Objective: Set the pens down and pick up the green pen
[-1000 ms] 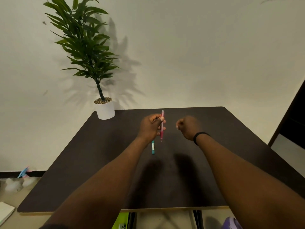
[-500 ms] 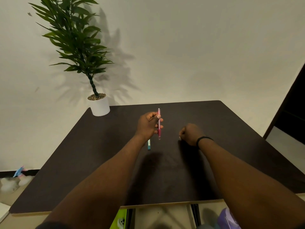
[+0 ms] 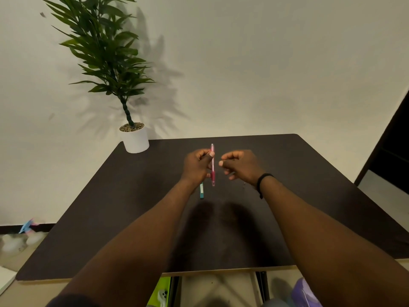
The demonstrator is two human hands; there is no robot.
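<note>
My left hand (image 3: pixel 198 167) grips a slim pink pen (image 3: pixel 212 165) and holds it upright above the dark table (image 3: pixel 110 207). My right hand (image 3: pixel 240 166) hovers just right of the pen, fingers curled, thumb and forefinger tips close together. Nothing can be made out between them. A black band circles the right wrist. A short teal stick (image 3: pixel 201 191) lies on the table below my left wrist, partly hidden by it. A tiny speck (image 3: pixel 244 184) lies on the table under my right hand.
A potted plant in a white pot (image 3: pixel 135 140) stands at the table's far left corner against the wall. Below the near edge are table legs, a green item (image 3: pixel 162 291) and a purple object (image 3: pixel 305 293). A dark doorway (image 3: pixel 391 147) is on the right.
My right hand dipped to the table half a second ago and has risen back beside the pen. My left hand has kept the pink pen upright throughout.
</note>
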